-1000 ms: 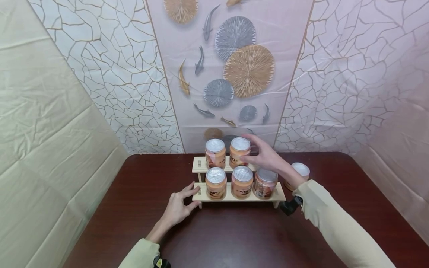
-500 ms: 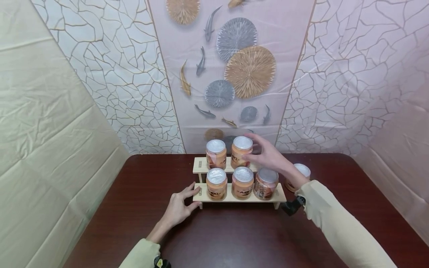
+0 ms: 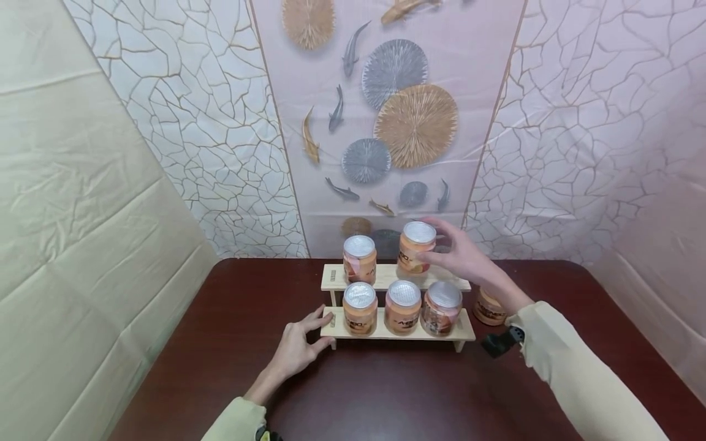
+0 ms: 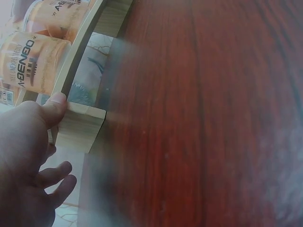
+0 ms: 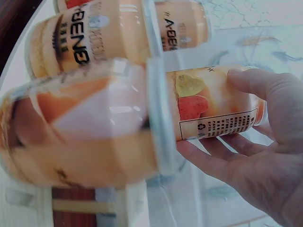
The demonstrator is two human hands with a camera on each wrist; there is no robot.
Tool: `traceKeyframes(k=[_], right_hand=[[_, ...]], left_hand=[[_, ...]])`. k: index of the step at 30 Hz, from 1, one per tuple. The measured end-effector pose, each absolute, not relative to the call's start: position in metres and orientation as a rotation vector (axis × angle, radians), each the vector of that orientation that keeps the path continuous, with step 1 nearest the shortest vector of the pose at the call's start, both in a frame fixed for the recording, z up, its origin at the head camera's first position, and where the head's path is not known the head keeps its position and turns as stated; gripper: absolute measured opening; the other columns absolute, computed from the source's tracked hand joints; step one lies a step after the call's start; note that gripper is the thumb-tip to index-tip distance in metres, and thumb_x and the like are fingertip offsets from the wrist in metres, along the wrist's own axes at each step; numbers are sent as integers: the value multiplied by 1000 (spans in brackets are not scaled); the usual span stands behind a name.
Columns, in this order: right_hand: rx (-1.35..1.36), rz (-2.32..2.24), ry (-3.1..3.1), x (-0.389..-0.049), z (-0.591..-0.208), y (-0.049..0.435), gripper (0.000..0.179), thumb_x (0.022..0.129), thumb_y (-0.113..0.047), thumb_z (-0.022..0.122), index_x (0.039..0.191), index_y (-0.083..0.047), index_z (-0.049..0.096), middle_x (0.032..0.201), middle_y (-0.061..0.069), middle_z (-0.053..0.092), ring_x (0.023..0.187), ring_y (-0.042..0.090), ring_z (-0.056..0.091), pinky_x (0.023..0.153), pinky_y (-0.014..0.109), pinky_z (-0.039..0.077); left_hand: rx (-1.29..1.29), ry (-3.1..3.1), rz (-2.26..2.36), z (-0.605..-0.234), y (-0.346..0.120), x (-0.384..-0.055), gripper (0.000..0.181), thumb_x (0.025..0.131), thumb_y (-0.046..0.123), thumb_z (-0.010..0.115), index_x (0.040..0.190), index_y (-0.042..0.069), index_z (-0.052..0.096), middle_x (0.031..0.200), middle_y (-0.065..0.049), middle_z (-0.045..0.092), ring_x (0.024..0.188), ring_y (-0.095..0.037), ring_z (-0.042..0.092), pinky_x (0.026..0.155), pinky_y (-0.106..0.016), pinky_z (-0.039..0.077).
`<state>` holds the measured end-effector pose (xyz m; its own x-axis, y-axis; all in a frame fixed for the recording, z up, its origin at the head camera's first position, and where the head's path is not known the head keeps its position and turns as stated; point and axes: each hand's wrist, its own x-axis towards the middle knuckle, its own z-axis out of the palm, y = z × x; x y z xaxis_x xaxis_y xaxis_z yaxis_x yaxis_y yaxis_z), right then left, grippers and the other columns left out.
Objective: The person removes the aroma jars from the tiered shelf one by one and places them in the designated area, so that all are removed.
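My right hand grips an orange-labelled jar with a silver lid, thumb on the near side and fingers behind. It is upright over the middle of the wooden rack's upper shelf. In the right wrist view the held jar shows a red and yellow picture and small print. My left hand pinches the left end of the lower shelf, with the thumb on its front edge. A like jar stands at the upper shelf's left.
Three similar jars stand on the lower shelf, the rightmost jar at its right part. Another jar is on the dark red table right of the rack, partly hidden by my right forearm. A patterned cloth hangs behind.
My right hand has moved the jar rightwards along the upper shelf, widening the gap to the left jar. The left hand has stayed at the rack's end. The head view has shifted slightly.
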<state>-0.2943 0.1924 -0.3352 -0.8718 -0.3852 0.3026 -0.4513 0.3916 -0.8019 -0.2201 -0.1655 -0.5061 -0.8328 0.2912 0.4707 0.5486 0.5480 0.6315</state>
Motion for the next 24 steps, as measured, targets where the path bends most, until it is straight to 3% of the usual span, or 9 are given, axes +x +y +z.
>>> traceKeyframes(k=[7, 15, 21, 24], right_hand=[[769, 1439, -2540, -288, -323, 215, 72, 89, -4, 76, 149, 3, 38, 137, 23, 50, 119, 47, 54, 98, 56, 44], [633, 1393, -2601, -283, -313, 243, 77, 90, -13, 77, 153, -4, 35, 142, 23, 46, 126, 51, 46, 93, 59, 44], [624, 1347, -2605, -282, -304, 261, 75, 90, -10, 76, 153, -2, 35, 140, 24, 48, 123, 51, 49, 81, 33, 51], [574, 1316, -2636, -279, -299, 270, 75, 90, -12, 77, 152, -3, 37, 139, 24, 49, 124, 51, 49, 76, 26, 51]], left_hand=[[-697, -2464, -1173, -506, -166, -220, 47, 81, 9, 84, 126, 4, 70, 137, -24, 56, 123, -35, 55, 92, -53, 50], [-712, -2466, -1169, -504, -167, -218, 48, 81, 9, 84, 126, 3, 70, 137, -25, 55, 124, -37, 54, 92, -53, 49], [-722, -2462, -1162, -503, -167, -220, 48, 81, 8, 84, 126, 2, 69, 137, -26, 55, 124, -37, 54, 91, -54, 50], [-732, -2472, -1155, -504, -166, -221, 48, 82, 9, 84, 127, 2, 69, 137, -26, 55, 124, -37, 54, 91, -53, 50]])
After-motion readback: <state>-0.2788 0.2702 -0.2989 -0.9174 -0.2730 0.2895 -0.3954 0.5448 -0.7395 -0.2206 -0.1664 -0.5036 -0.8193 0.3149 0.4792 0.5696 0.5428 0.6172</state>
